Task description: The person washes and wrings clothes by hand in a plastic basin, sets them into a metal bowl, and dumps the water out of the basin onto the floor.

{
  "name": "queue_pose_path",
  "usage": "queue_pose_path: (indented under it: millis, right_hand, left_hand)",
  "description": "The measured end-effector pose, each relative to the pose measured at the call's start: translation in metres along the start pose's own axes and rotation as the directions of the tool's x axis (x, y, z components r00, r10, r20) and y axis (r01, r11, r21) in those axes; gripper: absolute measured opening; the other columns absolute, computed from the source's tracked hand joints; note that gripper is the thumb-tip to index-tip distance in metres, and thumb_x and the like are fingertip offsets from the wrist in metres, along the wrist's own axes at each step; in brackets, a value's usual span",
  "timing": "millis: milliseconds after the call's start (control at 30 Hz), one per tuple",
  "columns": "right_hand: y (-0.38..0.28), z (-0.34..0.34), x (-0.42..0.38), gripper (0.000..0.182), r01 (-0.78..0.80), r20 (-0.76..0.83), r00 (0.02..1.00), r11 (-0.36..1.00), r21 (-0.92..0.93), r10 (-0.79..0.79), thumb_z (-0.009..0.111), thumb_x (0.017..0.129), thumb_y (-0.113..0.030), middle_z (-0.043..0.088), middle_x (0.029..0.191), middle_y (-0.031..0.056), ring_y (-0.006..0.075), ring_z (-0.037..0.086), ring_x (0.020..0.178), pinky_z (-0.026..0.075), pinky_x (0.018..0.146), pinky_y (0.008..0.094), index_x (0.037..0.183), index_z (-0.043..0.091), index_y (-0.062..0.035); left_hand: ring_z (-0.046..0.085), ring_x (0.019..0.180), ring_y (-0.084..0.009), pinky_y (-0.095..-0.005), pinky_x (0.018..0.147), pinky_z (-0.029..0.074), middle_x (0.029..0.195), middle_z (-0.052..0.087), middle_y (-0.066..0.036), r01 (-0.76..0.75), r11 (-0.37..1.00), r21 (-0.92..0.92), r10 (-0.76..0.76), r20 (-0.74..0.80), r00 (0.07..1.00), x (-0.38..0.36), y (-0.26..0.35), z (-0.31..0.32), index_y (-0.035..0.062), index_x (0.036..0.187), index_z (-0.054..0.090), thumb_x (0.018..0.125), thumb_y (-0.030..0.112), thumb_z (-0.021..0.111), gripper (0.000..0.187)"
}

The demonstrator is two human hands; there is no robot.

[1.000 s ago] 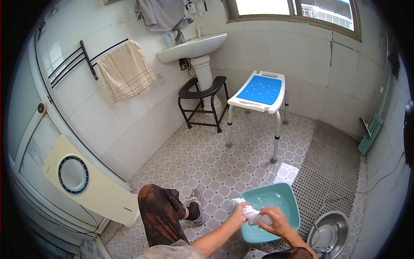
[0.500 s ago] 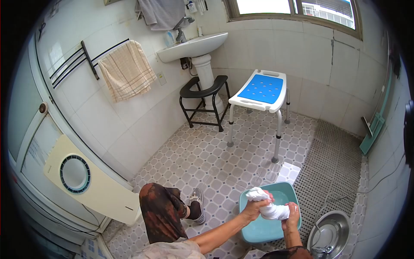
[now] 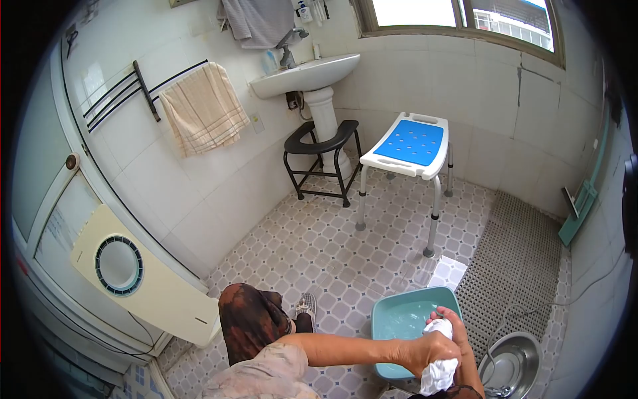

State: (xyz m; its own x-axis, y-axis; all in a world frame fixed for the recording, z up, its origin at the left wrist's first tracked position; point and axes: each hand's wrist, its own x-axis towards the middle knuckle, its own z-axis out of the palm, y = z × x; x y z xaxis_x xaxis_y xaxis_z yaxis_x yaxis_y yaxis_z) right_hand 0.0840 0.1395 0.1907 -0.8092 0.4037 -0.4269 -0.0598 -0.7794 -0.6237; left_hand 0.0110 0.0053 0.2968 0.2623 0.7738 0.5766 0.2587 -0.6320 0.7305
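A white cloth (image 3: pixel 438 376) is bunched and twisted between my two hands, over the near right edge of a teal plastic basin (image 3: pixel 389 312) holding water. My left hand (image 3: pixel 428 352) is closed round its near part, and a loose end hangs below the fist. Just beyond, my right hand (image 3: pixel 455 327) is wrapped round the far part, fingers curled over the basin. The middle of the cloth is hidden by my hands.
A steel bowl (image 3: pixel 531 356) stands right of the basin beside a perforated grey mat (image 3: pixel 512 246). Ahead are a white shower stool with a blue pad (image 3: pixel 409 141) and a black-framed toilet chair (image 3: pixel 322 143) by the sink (image 3: pixel 306 74). A cream fan heater (image 3: pixel 159 296) leans left.
Both hands have brought the cloth nearer to me, from over the basin's middle to its near right edge. My left hand has crossed in front of the right. The view has shifted slightly.
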Motion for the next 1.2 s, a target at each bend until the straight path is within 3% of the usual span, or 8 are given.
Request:
queue_pose_path:
  millis: [333, 600, 933, 1033, 1067, 1133, 1167, 1200]
  right_hand:
    - [-0.004, 0.022, 0.012, 0.017, 0.040, -0.026, 0.999, 0.983, -0.178, -0.045, 0.049, 0.088, -0.013, 0.057, 0.070, 0.0110, 0.0259, 0.062, 0.062, 0.054, 0.059, 0.0394, 0.081, 0.055, 0.0014]
    - [0.005, 0.034, 0.025, 0.020, 0.127, 0.052, 0.992, 0.894, -0.429, -0.116, 0.047, 0.086, -0.006, 0.061, 0.071, 0.0114, 0.0232, 0.063, 0.061, 0.054, 0.058, 0.0358, 0.093, 0.061, 0.0072]
    - [0.044, 0.021, 0.050, 0.021, 0.170, 0.066, 0.983, 0.700, -0.693, -0.173, 0.050, 0.086, -0.008, 0.064, 0.069, 0.0091, 0.0187, 0.063, 0.062, 0.052, 0.058, 0.0326, 0.086, 0.066, 0.0044]
    - [0.048, 0.019, 0.046, 0.022, 0.305, 0.143, 0.919, 0.432, -0.849, -0.367, 0.050, 0.087, -0.011, 0.066, 0.070, 0.0082, 0.0175, 0.064, 0.064, 0.052, 0.060, 0.0327, 0.084, 0.068, 0.0012]
    - [0.058, -0.002, 0.059, 0.023, 0.306, 0.120, 0.919, 0.487, -0.818, -0.376, 0.051, 0.087, -0.013, 0.068, 0.072, 0.0078, 0.0172, 0.064, 0.066, 0.052, 0.062, 0.0336, 0.084, 0.070, -0.0013]
    - [0.067, -0.034, 0.067, 0.025, 0.313, 0.003, 0.866, 0.537, -0.783, -0.499, 0.054, 0.089, -0.020, 0.068, 0.074, 0.0087, 0.0170, 0.064, 0.068, 0.051, 0.062, 0.0331, 0.084, 0.070, -0.0015]
    - [0.065, -0.047, 0.066, 0.025, 0.396, 0.058, 0.794, 0.444, -0.804, -0.605, 0.055, 0.089, -0.022, 0.068, 0.074, 0.0074, 0.0161, 0.063, 0.068, 0.050, 0.062, 0.0323, 0.087, 0.070, -0.0022]
    - [0.051, -0.035, 0.044, 0.027, 0.322, -0.072, 0.796, 0.520, -0.791, -0.602, 0.054, 0.088, -0.025, 0.070, 0.082, 0.0121, 0.0219, 0.065, 0.075, 0.050, 0.069, 0.0349, 0.088, 0.071, -0.0041]
  left_hand:
    - [0.060, 0.066, -0.0294, -0.0388, 0.058, 0.047, 0.071, 0.059, -0.008, -0.133, 0.988, 0.080, 0.106, 0.279, 0.954, -0.021, -0.021, -0.008, 0.0056, 0.079, 0.058, 0.063, 0.022, 0.076, 0.029]
    - [0.057, 0.062, -0.0337, -0.0434, 0.054, 0.044, 0.064, 0.053, -0.008, -0.246, 0.967, 0.067, 0.189, 0.457, 0.869, -0.050, -0.042, 0.002, 0.0082, 0.068, 0.048, 0.055, 0.019, 0.070, 0.028]
    - [0.061, 0.062, -0.0343, -0.0465, 0.052, 0.045, 0.064, 0.061, -0.007, -0.278, 0.951, 0.135, 0.085, 0.750, 0.656, -0.088, -0.076, 0.010, 0.0129, 0.068, 0.056, 0.051, 0.022, 0.070, 0.024]
    - [0.062, 0.066, -0.0338, -0.0467, 0.054, 0.045, 0.069, 0.062, -0.008, -0.341, 0.925, 0.168, 0.010, 0.886, 0.463, -0.093, -0.085, 0.004, 0.0102, 0.071, 0.057, 0.053, 0.019, 0.069, 0.024]
    - [0.063, 0.072, -0.0342, -0.0463, 0.060, 0.047, 0.075, 0.064, -0.010, -0.255, 0.956, 0.148, -0.014, 0.887, 0.461, -0.092, -0.087, -0.001, 0.0093, 0.080, 0.060, 0.054, 0.015, 0.070, 0.028]
    - [0.062, 0.084, -0.0348, -0.0439, 0.073, 0.050, 0.090, 0.064, -0.012, -0.047, 0.996, 0.071, -0.022, 0.748, 0.663, -0.097, -0.100, -0.018, 0.0080, 0.099, 0.062, 0.057, 0.020, 0.077, 0.047]
    - [0.063, 0.088, -0.0308, -0.0403, 0.078, 0.050, 0.094, 0.065, -0.010, 0.082, 0.996, -0.031, -0.051, 0.556, 0.830, -0.098, -0.101, -0.031, 0.0087, 0.103, 0.062, 0.061, 0.025, 0.080, 0.049]
    - [0.063, 0.086, -0.0251, -0.0392, 0.073, 0.051, 0.091, 0.064, -0.007, 0.315, 0.948, -0.037, -0.272, 0.417, 0.867, -0.107, -0.104, -0.042, 0.0098, 0.101, 0.063, 0.063, 0.021, 0.078, 0.043]
